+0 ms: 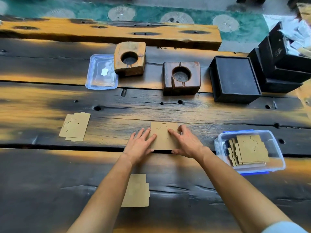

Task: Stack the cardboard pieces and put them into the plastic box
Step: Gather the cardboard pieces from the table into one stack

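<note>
Nearest the camera, a loose cardboard piece [137, 190] lies flat on the dark, weathered plank table [50, 174], partly covered by the left forearm. Beyond it, both hands rest on a centre cardboard piece [164, 137]: the left hand [139, 145] lies flat with spread fingers over its left edge, and the right hand [186, 143] presses on top with the thumb at the near edge; neither is closed round it. A third cardboard piece [74, 126] lies well apart to the left. To the right stands the clear plastic box [276, 158] with blue clips, already holding several cardboard pieces. Its lid [101, 72] lies farther back, just beside a light wooden block [130, 58] with a round hole; a darker block [181, 78] and stacked black boxes [235, 78] sit to the right. The tabletop shows cracks, knot holes and orange worn patches. Behind it runs a raised timber beam [109, 32], then a green patterned floor [151, 14].
</note>
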A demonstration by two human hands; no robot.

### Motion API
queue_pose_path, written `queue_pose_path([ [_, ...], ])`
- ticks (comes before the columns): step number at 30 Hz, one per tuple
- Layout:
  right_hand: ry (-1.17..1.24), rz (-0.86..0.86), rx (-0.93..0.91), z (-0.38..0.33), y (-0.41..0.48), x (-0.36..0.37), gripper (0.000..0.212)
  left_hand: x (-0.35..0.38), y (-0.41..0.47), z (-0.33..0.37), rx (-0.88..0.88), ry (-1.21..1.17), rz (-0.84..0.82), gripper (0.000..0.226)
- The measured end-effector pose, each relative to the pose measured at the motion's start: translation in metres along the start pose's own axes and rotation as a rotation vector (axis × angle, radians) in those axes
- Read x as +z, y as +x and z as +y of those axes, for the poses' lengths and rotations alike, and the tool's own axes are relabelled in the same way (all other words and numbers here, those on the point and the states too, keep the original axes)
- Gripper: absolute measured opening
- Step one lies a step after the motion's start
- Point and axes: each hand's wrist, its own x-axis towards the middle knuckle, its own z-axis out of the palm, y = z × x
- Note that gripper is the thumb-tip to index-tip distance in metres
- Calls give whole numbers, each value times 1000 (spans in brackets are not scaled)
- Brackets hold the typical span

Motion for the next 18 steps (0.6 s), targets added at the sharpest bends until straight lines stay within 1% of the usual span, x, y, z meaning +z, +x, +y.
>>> queue_pose_path([
  [9, -15, -9, -27, -49, -15, 19, 104, 19, -56, -27, -13, -26, 24, 70],
  [18, 12, -15, -55, -92, -32, 52, 104, 53, -103, -51, -17, -43, -3, 71],
])
